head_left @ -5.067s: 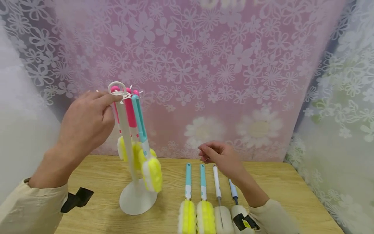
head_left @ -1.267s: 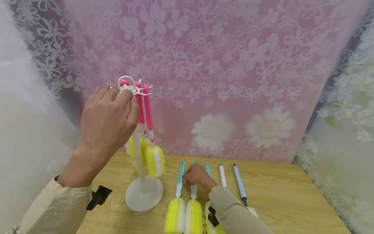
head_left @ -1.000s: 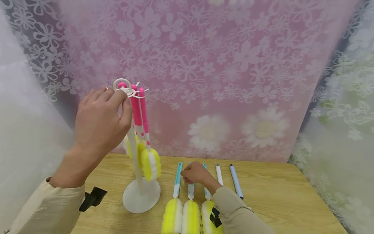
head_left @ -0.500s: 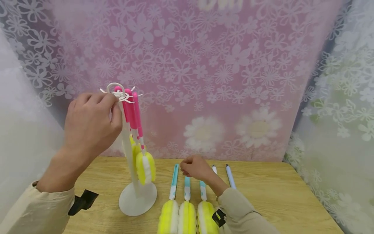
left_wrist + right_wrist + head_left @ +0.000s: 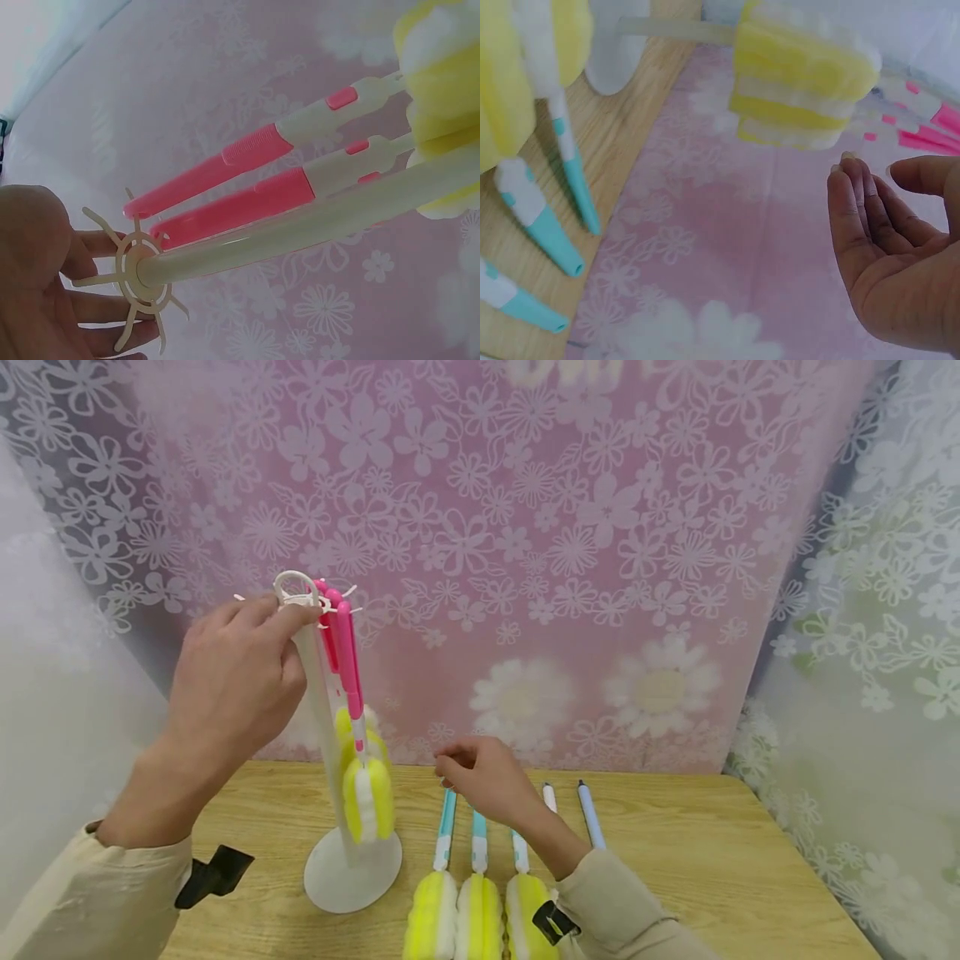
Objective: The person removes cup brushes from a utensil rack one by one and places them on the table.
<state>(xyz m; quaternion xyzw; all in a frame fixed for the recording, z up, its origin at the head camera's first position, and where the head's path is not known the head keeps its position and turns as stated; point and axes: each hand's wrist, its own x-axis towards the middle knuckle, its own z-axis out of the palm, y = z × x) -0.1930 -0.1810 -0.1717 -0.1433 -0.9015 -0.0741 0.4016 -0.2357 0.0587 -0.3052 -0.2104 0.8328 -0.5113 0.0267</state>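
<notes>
In the head view my left hand (image 5: 232, 685) grips the top of a white rack (image 5: 324, 727) that has a ring of hooks. The left wrist view shows fingers curled behind the hook ring (image 5: 124, 276). Pink-handled sponge bottle brushes (image 5: 348, 660) hang from the hooks, yellow-and-white heads down; some overlap. My right hand (image 5: 491, 781) hovers over the table's back edge, fingers loosely bent, holding nothing, as the right wrist view also shows. Beneath it lie three teal-handled sponge bottle brushes (image 5: 442, 852), side by side, handles away from me.
Right of the teal brushes lie a white-handled brush (image 5: 550, 797) and a blue-handled brush (image 5: 591, 814), their heads hidden by my right sleeve. The rack's round base (image 5: 352, 877) stands on the wooden table (image 5: 697, 860). A floral curtain (image 5: 540, 568) hangs behind.
A teal brush that hung on the rack earlier now lies on the table with the others. My right hand has risen off the brushes leftward. The rack has turned in my left hand.
</notes>
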